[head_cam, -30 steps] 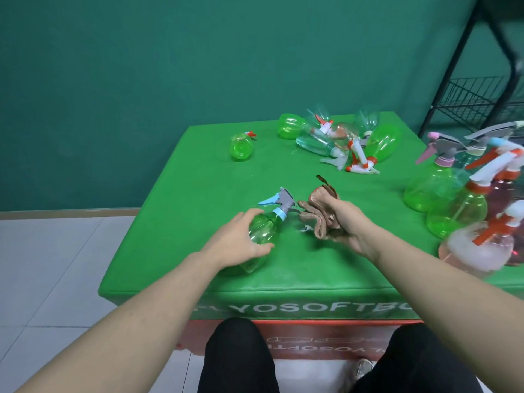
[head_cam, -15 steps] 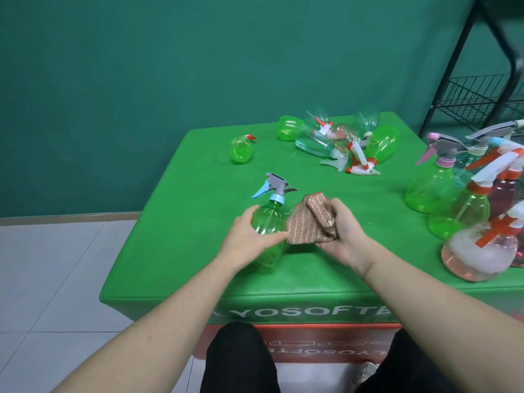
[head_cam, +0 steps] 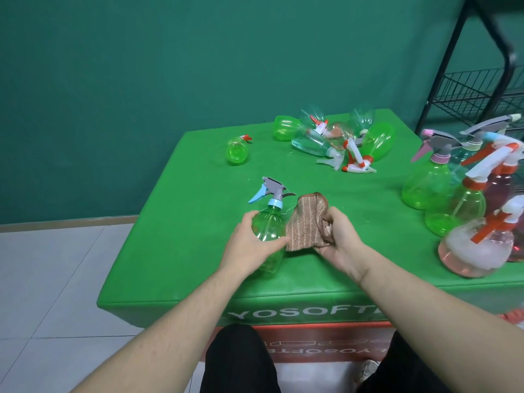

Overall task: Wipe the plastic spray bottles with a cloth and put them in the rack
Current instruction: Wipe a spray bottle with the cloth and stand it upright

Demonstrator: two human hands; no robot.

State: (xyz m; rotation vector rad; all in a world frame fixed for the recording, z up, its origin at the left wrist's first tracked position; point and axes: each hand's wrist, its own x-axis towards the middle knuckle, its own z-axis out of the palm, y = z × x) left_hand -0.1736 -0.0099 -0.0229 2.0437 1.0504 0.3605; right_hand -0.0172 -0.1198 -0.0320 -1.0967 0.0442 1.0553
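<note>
My left hand (head_cam: pixel 249 245) grips a green spray bottle (head_cam: pixel 269 225) with a grey and blue trigger head, held upright just above the green table (head_cam: pixel 181 251). My right hand (head_cam: pixel 340 239) holds a brown striped cloth (head_cam: pixel 306 225) pressed against the bottle's right side. A black wire rack (head_cam: pixel 476 89) stands at the far right behind the table.
Several spray bottles lie in a heap (head_cam: pixel 337 140) at the table's far side, and a small green one (head_cam: pixel 236 148) lies apart to the left. Several upright bottles (head_cam: pixel 465 199) crowd the right edge. White tiled floor lies to the left.
My left hand lifted the green bottle from lying on the table to upright. The cloth in my right hand unfolded and came against the bottle's side.
</note>
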